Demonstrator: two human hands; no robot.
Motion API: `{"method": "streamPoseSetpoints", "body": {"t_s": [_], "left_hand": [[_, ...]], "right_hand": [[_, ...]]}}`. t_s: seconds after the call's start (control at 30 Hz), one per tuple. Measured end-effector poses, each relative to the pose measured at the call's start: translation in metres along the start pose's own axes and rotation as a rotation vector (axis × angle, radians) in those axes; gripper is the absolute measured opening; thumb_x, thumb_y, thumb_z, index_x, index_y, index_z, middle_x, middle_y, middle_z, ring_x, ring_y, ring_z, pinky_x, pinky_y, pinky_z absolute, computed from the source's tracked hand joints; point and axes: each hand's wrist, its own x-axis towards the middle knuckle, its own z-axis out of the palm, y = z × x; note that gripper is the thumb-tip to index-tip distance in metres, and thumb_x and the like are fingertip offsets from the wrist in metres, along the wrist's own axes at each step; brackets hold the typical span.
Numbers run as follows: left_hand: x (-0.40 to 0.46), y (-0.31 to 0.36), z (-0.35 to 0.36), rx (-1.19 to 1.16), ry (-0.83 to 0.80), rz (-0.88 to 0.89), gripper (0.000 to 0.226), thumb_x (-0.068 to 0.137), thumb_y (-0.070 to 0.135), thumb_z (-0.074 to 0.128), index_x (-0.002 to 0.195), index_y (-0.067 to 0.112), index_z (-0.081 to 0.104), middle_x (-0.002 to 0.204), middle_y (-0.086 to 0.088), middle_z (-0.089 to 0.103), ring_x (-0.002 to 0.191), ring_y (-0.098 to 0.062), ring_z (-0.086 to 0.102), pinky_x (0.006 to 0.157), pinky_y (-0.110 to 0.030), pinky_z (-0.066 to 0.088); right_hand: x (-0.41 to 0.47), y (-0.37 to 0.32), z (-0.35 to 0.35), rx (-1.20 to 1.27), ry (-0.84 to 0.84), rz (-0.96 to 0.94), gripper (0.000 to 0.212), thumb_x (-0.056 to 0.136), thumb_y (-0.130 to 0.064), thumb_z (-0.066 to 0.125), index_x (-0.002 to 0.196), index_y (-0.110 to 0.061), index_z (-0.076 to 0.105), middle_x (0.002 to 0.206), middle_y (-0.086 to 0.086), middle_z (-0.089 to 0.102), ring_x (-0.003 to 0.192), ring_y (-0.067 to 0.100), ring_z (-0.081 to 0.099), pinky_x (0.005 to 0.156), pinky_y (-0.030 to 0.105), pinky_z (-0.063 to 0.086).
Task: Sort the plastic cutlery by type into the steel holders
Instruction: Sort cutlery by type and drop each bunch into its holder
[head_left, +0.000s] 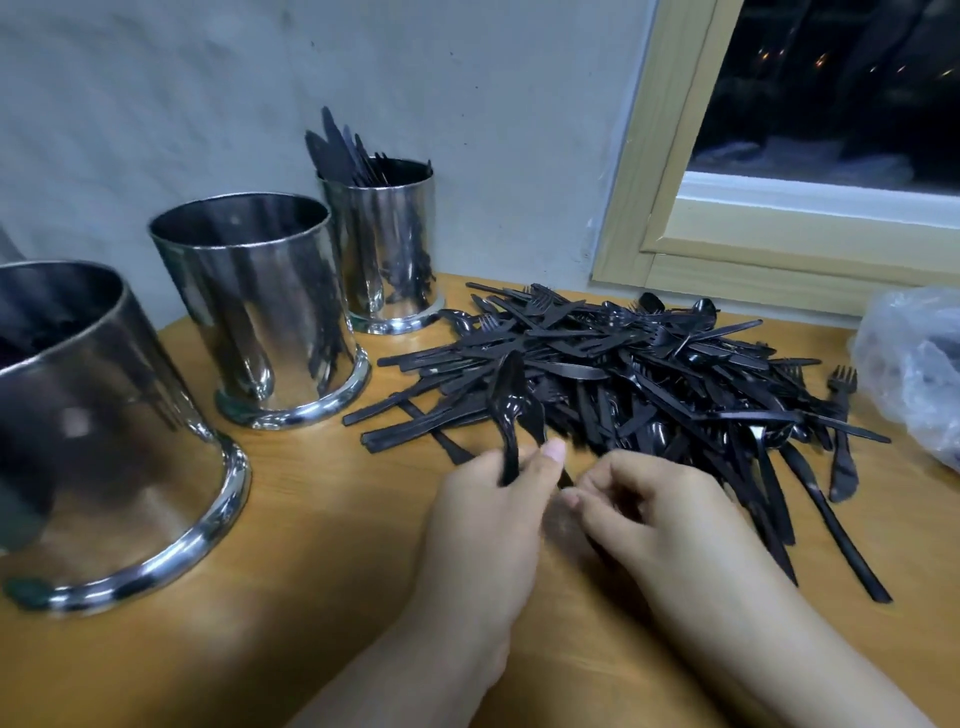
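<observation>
The left hand (488, 499) pinches the handles of two black plastic spoons (511, 410), bowls raised above the wooden desk (311, 519). The right hand (660, 504), just beside it, has curled fingers; whether they grip anything cannot be told. Beyond lies a heap of black plastic cutlery (649, 374). Three shiny steel cylindrical holders (270, 312) stand to the left; the farthest holds black plastic knives (340, 150). A clear plastic bag (914, 364) sits at the right edge.
</observation>
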Motion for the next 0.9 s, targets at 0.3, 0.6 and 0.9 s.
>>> {"method": "streamPoseSetpoints", "body": {"t_s": [0.3, 0.6, 0.9], "left_hand": [[0.007, 0.022, -0.044, -0.062, 0.168, 0.095, 0.026, 0.101, 0.046, 0.056, 0.089, 0.032, 0.074, 0.057, 0.007, 0.057, 0.051, -0.008, 0.047, 0.058, -0.03, 0.04], [0.016, 0.022, -0.069, -0.091, 0.228, 0.12, 0.026, 0.105, 0.033, 0.05, 0.094, 0.035, 0.074, 0.056, 0.013, 0.05, 0.049, -0.006, 0.041, 0.054, -0.024, 0.036], [0.014, 0.027, -0.072, -0.056, 0.258, 0.216, 0.033, 0.098, 0.038, 0.061, 0.077, 0.015, 0.067, 0.055, 0.008, 0.047, 0.048, -0.01, 0.037, 0.046, -0.02, 0.035]], "right_hand": [[0.084, 0.001, 0.002, -0.405, 0.099, -0.17, 0.023, 0.094, -0.032, 0.067, 0.116, -0.028, 0.07, 0.114, -0.011, 0.064, 0.103, 0.008, 0.057, 0.088, 0.023, 0.041], [0.121, 0.021, 0.025, -0.825, 0.037, -0.188, 0.025, 0.095, -0.033, 0.06, 0.119, -0.03, 0.067, 0.115, -0.006, 0.059, 0.111, 0.024, 0.051, 0.082, 0.039, 0.031], [0.075, 0.019, -0.029, -0.481, 0.21, -0.311, 0.013, 0.092, -0.02, 0.067, 0.102, -0.023, 0.073, 0.092, -0.018, 0.064, 0.083, 0.0, 0.057, 0.079, 0.008, 0.037]]}}
